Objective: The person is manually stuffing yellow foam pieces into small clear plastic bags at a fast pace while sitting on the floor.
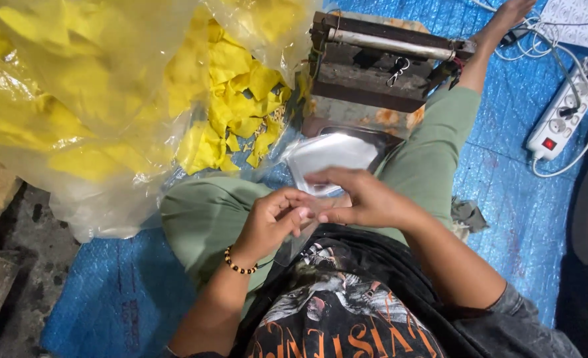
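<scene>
Above the seated person's lap, left hand (270, 222) and right hand (367, 199) pinched a clear plastic pouch (320, 162), rubbing its mouth apart, near yellow scraps (241, 106).

The blue tarp (506, 192) on the right is open. A metal press (380, 63) blocks ahead, and big plastic bags (88, 113) of yellow pieces crowd the left.

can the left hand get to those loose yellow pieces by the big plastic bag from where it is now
Probably yes. The left hand pinches a small clear bag, and the yellow pieces lie just beyond the left knee, nothing between.
</scene>
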